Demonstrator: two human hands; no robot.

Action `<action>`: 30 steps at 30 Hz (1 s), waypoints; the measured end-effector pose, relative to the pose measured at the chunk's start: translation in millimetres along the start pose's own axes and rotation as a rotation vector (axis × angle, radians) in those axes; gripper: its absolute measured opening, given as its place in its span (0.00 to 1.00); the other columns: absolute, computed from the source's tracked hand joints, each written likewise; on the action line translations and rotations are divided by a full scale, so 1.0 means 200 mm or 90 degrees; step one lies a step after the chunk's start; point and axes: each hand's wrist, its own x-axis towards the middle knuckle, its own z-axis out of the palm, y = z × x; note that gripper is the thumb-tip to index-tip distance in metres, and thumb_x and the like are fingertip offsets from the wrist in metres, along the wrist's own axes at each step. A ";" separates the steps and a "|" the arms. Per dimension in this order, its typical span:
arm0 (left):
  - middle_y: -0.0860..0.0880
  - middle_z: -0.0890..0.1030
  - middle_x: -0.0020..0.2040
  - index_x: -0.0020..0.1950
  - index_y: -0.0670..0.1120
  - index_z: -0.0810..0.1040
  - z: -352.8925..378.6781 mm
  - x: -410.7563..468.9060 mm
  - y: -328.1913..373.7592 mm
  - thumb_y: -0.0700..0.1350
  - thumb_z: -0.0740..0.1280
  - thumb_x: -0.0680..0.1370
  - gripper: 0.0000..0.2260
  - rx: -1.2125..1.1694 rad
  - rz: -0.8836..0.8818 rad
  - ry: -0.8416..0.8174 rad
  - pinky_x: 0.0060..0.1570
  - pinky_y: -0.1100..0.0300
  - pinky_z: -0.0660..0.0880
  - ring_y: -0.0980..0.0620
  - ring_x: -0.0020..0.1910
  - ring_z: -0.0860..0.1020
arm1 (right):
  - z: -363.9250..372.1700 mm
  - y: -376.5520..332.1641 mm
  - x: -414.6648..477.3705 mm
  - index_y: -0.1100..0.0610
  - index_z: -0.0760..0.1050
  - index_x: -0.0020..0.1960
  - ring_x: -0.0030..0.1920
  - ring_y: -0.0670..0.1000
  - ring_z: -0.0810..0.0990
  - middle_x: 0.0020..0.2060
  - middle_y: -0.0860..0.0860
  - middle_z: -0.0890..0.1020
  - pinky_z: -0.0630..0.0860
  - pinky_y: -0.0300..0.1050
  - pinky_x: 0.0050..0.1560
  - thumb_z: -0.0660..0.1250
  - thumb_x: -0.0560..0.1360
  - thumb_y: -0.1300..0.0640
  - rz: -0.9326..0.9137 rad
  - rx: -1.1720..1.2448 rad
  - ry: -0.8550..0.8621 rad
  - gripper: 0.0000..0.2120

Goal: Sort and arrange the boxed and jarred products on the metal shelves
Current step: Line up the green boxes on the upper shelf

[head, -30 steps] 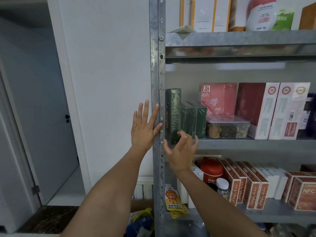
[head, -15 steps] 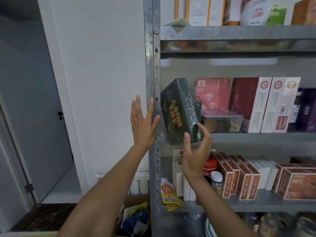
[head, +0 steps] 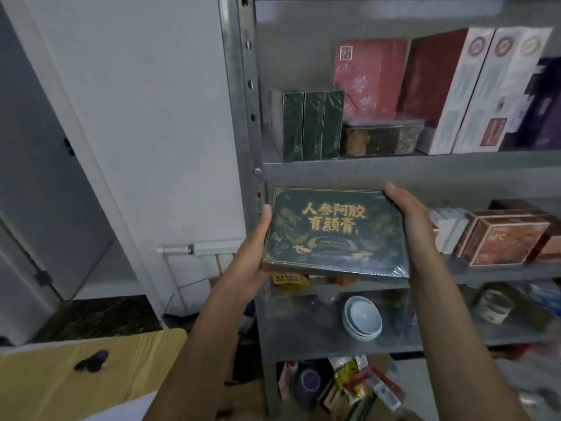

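I hold a flat dark green box (head: pixel 334 229) with gold lettering, wrapped in clear film, face up in front of the metal shelves (head: pixel 394 164). My left hand (head: pixel 255 247) grips its left edge, thumb on top. My right hand (head: pixel 406 211) grips its right edge, fingers curled over the far corner. Three more green boxes (head: pixel 312 126) stand upright at the left end of the upper shelf.
Right of the green boxes sit a clear tub (head: pixel 379 138), a pink box (head: pixel 370 74) and tall red-and-white boxes (head: pixel 473 92). Brown boxes (head: pixel 501 241) fill the shelf below; white bowls (head: pixel 362 319) lie lower. The steel upright (head: pixel 243 101) stands left. A cardboard carton (head: pixel 76 381) sits lower left.
My right hand pulled the green box off the upper shelf and brought it down flat. My left hand left the steel upright and took the box's left edge. The view tilted downward.
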 end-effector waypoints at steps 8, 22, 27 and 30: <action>0.46 0.86 0.51 0.55 0.47 0.83 -0.01 -0.06 -0.10 0.55 0.62 0.80 0.15 -0.020 0.021 0.131 0.43 0.54 0.80 0.47 0.49 0.84 | -0.05 0.17 -0.08 0.54 0.81 0.56 0.48 0.56 0.86 0.50 0.56 0.86 0.81 0.46 0.37 0.70 0.71 0.41 0.309 0.032 -0.114 0.20; 0.49 0.67 0.75 0.76 0.50 0.63 0.07 -0.10 -0.18 0.70 0.43 0.77 0.35 0.570 0.277 0.373 0.69 0.55 0.58 0.50 0.74 0.65 | -0.21 0.22 -0.16 0.60 0.76 0.62 0.44 0.55 0.86 0.50 0.59 0.85 0.81 0.43 0.36 0.72 0.66 0.57 0.339 0.050 -0.140 0.24; 0.41 0.60 0.77 0.75 0.46 0.61 0.12 -0.11 -0.25 0.70 0.47 0.76 0.37 0.934 0.632 0.227 0.69 0.43 0.61 0.42 0.74 0.62 | -0.19 0.21 -0.17 0.60 0.75 0.63 0.43 0.54 0.86 0.50 0.58 0.85 0.81 0.43 0.34 0.73 0.63 0.56 0.330 0.035 -0.044 0.29; 0.42 0.68 0.73 0.75 0.48 0.65 0.16 -0.08 -0.32 0.65 0.60 0.75 0.33 1.113 0.674 0.154 0.69 0.42 0.64 0.43 0.72 0.68 | -0.15 0.20 -0.17 0.59 0.76 0.61 0.41 0.53 0.86 0.47 0.56 0.86 0.80 0.42 0.31 0.74 0.62 0.55 0.329 0.049 -0.025 0.28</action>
